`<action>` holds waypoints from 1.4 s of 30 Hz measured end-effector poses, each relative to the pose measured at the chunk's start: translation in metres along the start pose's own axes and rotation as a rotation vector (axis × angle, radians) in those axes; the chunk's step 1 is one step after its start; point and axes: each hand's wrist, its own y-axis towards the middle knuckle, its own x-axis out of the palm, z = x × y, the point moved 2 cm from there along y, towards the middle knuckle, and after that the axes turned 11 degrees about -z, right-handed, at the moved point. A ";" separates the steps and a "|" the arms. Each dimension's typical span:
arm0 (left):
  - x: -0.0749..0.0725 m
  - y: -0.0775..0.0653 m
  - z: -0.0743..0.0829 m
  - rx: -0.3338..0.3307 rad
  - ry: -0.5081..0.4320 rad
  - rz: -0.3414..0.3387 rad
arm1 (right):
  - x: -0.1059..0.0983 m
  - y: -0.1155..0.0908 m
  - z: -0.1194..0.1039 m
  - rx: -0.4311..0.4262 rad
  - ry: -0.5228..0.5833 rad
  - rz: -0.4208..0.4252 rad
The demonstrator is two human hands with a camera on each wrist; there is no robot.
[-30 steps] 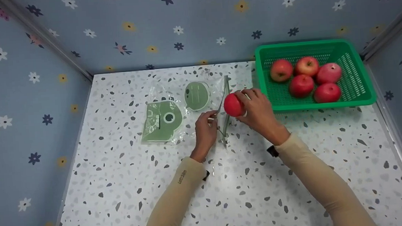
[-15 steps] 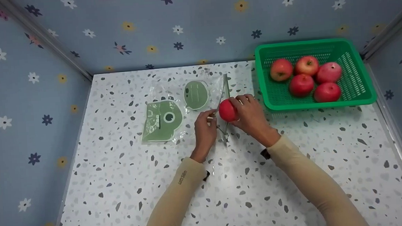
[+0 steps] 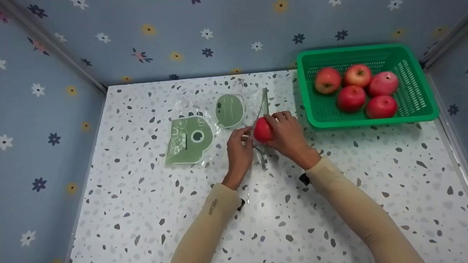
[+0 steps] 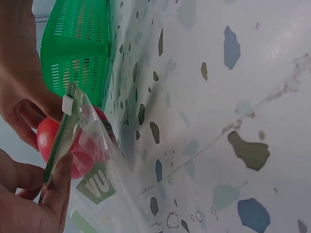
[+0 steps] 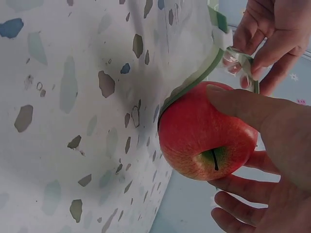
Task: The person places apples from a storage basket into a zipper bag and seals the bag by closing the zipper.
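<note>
My right hand (image 3: 288, 135) grips a red apple (image 3: 262, 130) at the mouth of a clear zip bag (image 3: 194, 146) printed with green cartoon shapes. The bag lies flat on the table, its mouth facing right. With thumb and fingers, my left hand (image 3: 240, 153) pinches the green-edged rim, and the mouth gapes. A white slider (image 4: 67, 104) sits on the rim in the left wrist view. Through the clear plastic, part of the apple shows there. In the right wrist view the apple's stem end (image 5: 211, 158) faces the camera, and its far side is inside the rim.
A green plastic basket (image 3: 373, 122) stands at the back right, holding several red apples (image 3: 350, 98). The speckled white table (image 3: 142, 230) meets flowered blue walls (image 3: 228, 30) at the back and sides.
My right hand has carried the apple left and slightly down, from just right of the bag's mouth into it. The left hand has stayed nearly still on the rim.
</note>
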 end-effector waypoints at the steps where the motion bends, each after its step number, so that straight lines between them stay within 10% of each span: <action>1: 0.000 0.000 0.001 0.005 -0.001 0.002 | 0.001 0.001 -0.001 0.007 0.002 -0.009; 42: -0.002 0.000 0.007 0.012 0.019 0.006 | 0.022 0.006 0.004 0.039 0.313 -0.052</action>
